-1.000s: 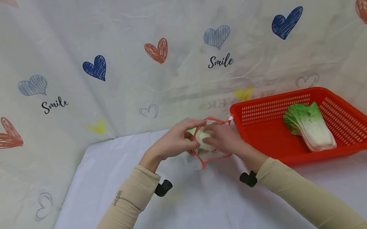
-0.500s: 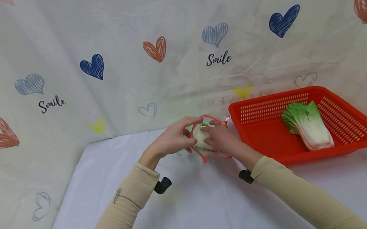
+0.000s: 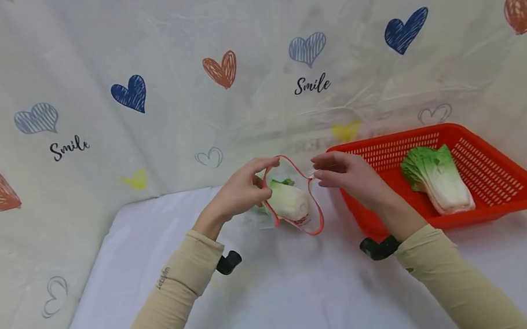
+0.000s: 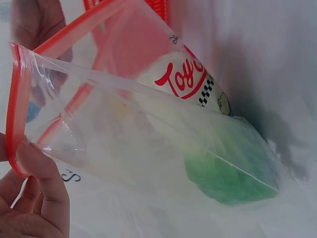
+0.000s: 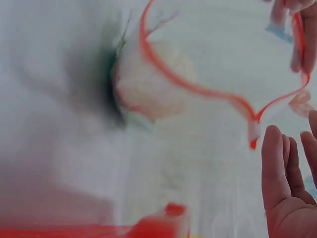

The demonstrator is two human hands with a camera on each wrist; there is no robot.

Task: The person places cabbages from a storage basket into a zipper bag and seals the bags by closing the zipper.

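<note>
A clear zip bag (image 4: 119,124) with a red zip edge and red printed lettering hangs tilted, its mouth held wide toward the person. Inside lies a Chinese cabbage (image 3: 288,202), white end near the mouth and green leaves (image 4: 233,171) toward the bag's bottom. My left hand (image 3: 241,190) pinches the red edge on the left between thumb and fingers. To the right, my right hand (image 3: 354,176) has relaxed fingers and holds nothing. Its fingertips (image 5: 272,136) are right by the corner of the zip edge.
A red plastic basket (image 3: 382,205) stands on the right, close beside and behind the right hand. Another Chinese cabbage (image 3: 444,185) lies in it. The white-covered table (image 3: 288,307) meets a heart-printed curtain (image 3: 253,107) at the back.
My right hand has come out of the bag mouth and moved right, leaving the cabbage inside. The mouth has spread wider, and the left hand keeps its pinch, slightly higher and farther left.
</note>
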